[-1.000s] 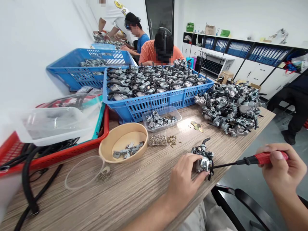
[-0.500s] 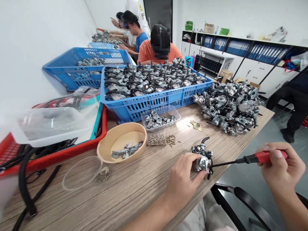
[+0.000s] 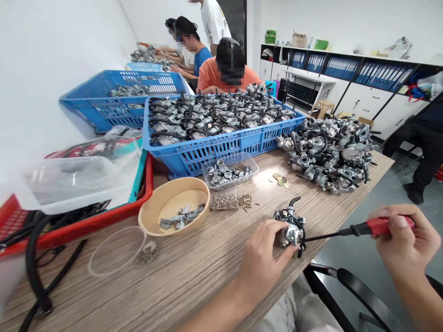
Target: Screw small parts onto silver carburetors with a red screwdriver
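A small metal carburetor (image 3: 293,227) with a black hose stub stands on the wooden table near its front edge. My left hand (image 3: 265,253) is closed around its left and near side, fingers on top and thumb at the front. In my right hand (image 3: 404,242) is a screwdriver (image 3: 372,226) with a red and black handle, held level. Its dark shaft points left and meets the carburetor's right side; the tip is hidden there. Behind stand a heap of loose carburetors (image 3: 332,152) and a few thin brass discs (image 3: 281,180).
A blue crate (image 3: 221,150) full of carburetors stands at the back. Before it are a clear tray (image 3: 230,171) of small metal parts, brass screws (image 3: 224,201) and a beige bowl (image 3: 148,207) of grey pieces. A red basket (image 3: 104,219) sits left. Co-workers sit beyond the crates.
My hands, the carburetor and the screwdriver keep nearly the same places. At the back, a standing person in white has shifted right, and a seated person's raised hand has come down.
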A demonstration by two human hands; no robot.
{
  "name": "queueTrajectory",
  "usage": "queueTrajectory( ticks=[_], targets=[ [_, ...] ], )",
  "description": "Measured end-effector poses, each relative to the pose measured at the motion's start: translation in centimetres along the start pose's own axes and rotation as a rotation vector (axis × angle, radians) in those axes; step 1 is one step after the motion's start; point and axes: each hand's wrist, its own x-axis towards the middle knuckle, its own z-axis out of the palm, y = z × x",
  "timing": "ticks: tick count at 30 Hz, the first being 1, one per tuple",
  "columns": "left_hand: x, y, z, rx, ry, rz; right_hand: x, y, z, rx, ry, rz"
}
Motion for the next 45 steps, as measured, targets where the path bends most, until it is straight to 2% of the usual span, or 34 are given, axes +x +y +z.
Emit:
queueTrajectory(
  ticks=[10, 15, 21, 31, 45],
  targets=[
    [0.0, 0.0, 0.0, -0.005, 0.005, -0.004, -0.5, 0.7, -0.5, -0.014, -0.011, -0.018],
    [0.1, 0.0, 0.0, -0.008, 0.005, -0.006, -0.9, 0.9, -0.7, -0.050, 0.050, -0.094],
    [0.0, -0.1, 0.0, -0.023, 0.002, -0.016, -1.1, 0.6, -0.4, -0.060, 0.053, -0.158],
    [0.1, 0.1, 0.2, -0.004, 0.014, -0.004, 0.0, 1.2, -0.6, 0.001, 0.132, -0.331],
    [0.0, -0.1, 0.2, -0.007, 0.026, 0.002, 1.0, 1.4, -0.5, -0.072, 0.125, -0.396]
  ],
)
